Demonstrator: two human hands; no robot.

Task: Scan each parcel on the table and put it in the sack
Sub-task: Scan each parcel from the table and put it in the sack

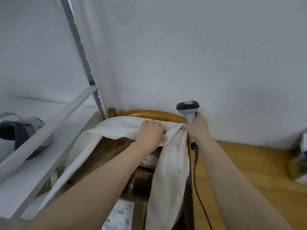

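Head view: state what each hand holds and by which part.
Right hand grips the scanner by its handle; left hand grips the sack by its top edge.

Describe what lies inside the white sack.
Brown cardboard boxes fill the sack, the nearest bearing a printed label. The left forearm and the sack's cloth cover the rest.

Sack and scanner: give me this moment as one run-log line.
left hand: grips sack rim | right hand: holds scanner, touches rim | sack: open, boxes inside | table: parcel at right edge
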